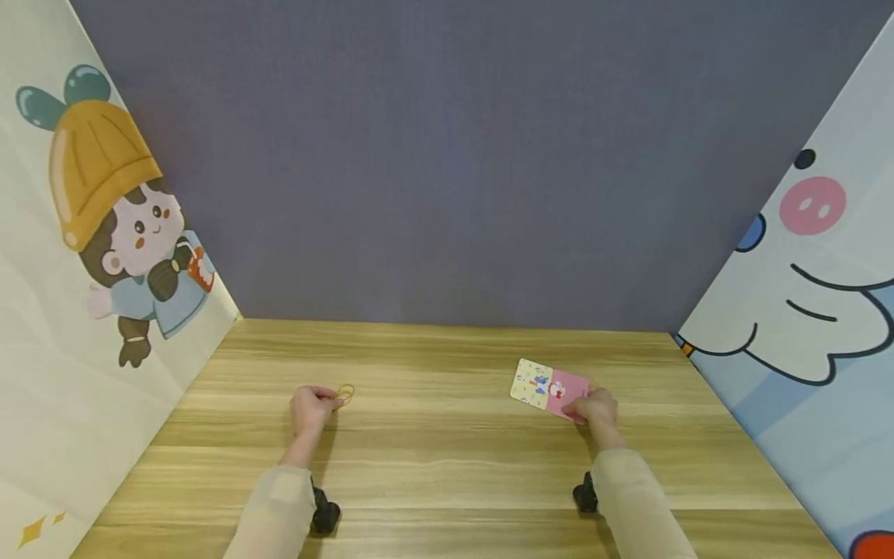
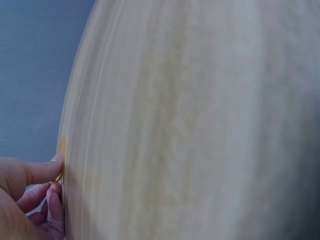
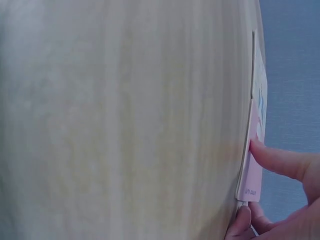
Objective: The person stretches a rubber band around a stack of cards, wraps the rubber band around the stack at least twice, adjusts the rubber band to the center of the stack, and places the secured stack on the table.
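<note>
My left hand (image 1: 310,407), left of the middle of the table, pinches a thin yellow rubber band (image 1: 345,394) between thumb and fingertips. Its loop sticks out to the right of the fingers; in the left wrist view the hand mostly hides the band (image 2: 63,145). Further right, my right hand (image 1: 597,409) grips the near right end of a thin pink-and-yellow card (image 1: 534,384) printed with cartoon figures. Seen from the right wrist, the thumb lies on the card's pink face (image 3: 252,175) and the other fingers are at its end. The card lies flat or nearly so, low over the wood.
Both hands work over a wood-grain table (image 1: 433,458). A grey panel (image 1: 447,171) rises along its back edge. Cartoon-printed white walls flank the left (image 1: 42,310) and right (image 1: 803,310) sides. Black wrist mounts (image 1: 324,512) sit at the cuffs of the light sleeves.
</note>
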### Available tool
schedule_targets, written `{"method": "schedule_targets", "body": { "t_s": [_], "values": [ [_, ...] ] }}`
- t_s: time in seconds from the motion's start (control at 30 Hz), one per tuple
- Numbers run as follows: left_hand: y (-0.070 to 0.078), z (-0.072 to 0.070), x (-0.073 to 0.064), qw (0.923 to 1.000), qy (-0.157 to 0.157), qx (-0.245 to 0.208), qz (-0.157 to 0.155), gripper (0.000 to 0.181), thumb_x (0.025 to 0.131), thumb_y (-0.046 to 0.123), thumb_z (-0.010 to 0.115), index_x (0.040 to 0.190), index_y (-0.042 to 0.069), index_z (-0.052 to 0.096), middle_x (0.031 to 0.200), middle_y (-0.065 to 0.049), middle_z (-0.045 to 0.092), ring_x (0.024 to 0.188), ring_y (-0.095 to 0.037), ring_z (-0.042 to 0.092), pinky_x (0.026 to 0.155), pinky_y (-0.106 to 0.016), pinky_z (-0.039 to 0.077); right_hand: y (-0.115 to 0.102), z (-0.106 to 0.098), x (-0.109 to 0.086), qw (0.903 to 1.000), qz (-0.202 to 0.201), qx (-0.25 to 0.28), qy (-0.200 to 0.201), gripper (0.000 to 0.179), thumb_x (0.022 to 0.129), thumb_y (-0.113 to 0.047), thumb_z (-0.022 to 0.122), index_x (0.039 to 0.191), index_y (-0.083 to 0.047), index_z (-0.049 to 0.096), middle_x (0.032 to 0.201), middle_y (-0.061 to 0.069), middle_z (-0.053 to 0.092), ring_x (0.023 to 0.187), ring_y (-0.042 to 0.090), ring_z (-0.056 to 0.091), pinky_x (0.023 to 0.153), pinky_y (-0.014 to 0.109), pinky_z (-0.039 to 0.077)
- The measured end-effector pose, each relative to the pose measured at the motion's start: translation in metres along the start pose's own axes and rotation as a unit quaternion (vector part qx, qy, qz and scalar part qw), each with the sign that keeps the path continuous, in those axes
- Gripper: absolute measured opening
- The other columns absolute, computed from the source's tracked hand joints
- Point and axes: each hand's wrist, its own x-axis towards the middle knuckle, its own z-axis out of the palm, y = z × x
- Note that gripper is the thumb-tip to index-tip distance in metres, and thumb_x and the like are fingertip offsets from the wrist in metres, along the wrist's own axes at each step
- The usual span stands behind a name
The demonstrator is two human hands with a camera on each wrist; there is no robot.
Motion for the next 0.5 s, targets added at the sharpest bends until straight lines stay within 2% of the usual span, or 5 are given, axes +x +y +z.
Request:
{"method": "schedule_targets", "body": {
  "t_s": [0.27,0.4,0.5],
  "values": [
    [-0.0013,-0.0008,-0.0001,0.9998,-0.018,0.005,0.009,0.017,0.068,0.01,0.076,0.073,-0.004,0.068,0.071,-0.015,0.066,0.065,-0.027,0.059,0.048,-0.026,0.042,0.0011,0.0004,0.0034,0.9996,-0.01,0.025,-0.009,0.034,0.059,0.005,0.071,0.085,0.017,0.055,0.065,0.014,0.055,0.053,0.016,0.051,0.046,0.023,0.047],
    [-0.0008,-0.0011,-0.001,0.9998,-0.011,0.008,0.017,0.018,0.066,0.012,0.077,0.071,-0.003,0.069,0.069,-0.014,0.066,0.069,-0.029,0.06,0.052,-0.028,0.044,0.0025,0.0018,0.0055,0.9996,-0.01,0.024,-0.005,0.036,0.058,0.005,0.072,0.088,0.017,0.055,0.066,0.015,0.056,0.053,0.016,0.051,0.047,0.023,0.048],
    [-0.0002,-0.0004,-0.0008,0.9997,-0.003,0.005,0.022,0.019,0.066,0.014,0.078,0.069,-0.003,0.069,0.067,-0.012,0.065,0.066,-0.027,0.059,0.051,-0.027,0.043,0.0034,0.0018,0.0066,0.9993,-0.016,0.034,-0.004,0.036,0.058,0.006,0.072,0.088,0.019,0.056,0.065,0.016,0.057,0.051,0.015,0.051,0.046,0.023,0.048]
  ]
}}
